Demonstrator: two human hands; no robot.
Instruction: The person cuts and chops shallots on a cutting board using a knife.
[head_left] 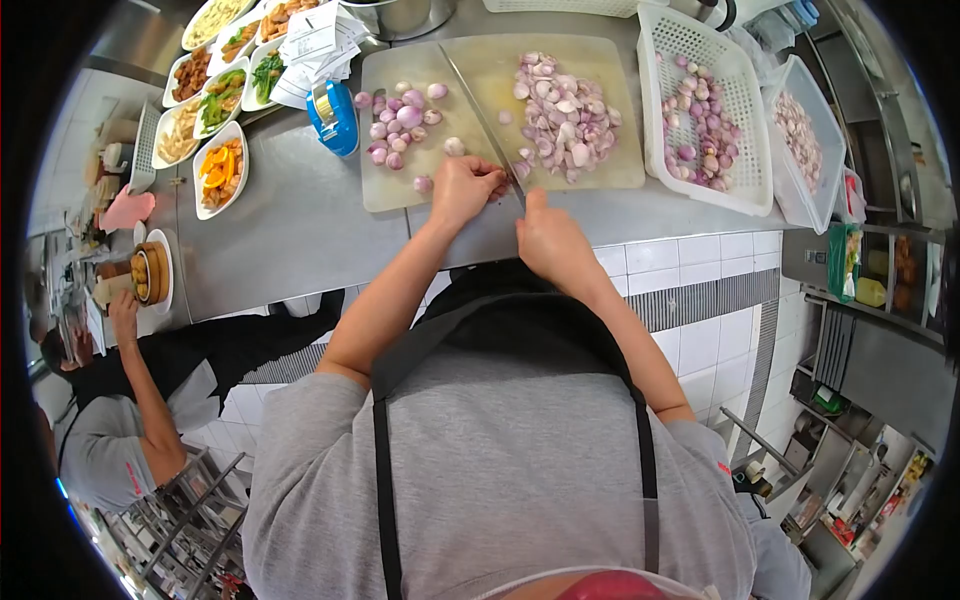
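In the head view my right hand (555, 238) is wrapped round the handle of a long knife (480, 105), whose blade slants away across the cutting board (400, 190). Close to the left of the blade, my left hand (465, 192) is closed, its fingertips pinching what looks like a shallot, mostly hidden by the fingers. Whole peeled shallots (408, 116) lie loose on the board's left half. A heap of cut shallots (570, 120) covers much of the right half.
A white perforated basket (757, 170) of shallots stands right of the board, beside a clear bin (826, 195) of more. Left are a blue tape dispenser (340, 125), paper slips (310, 40) and several filled dishes (218, 170). Another person (120, 440) works at far left.
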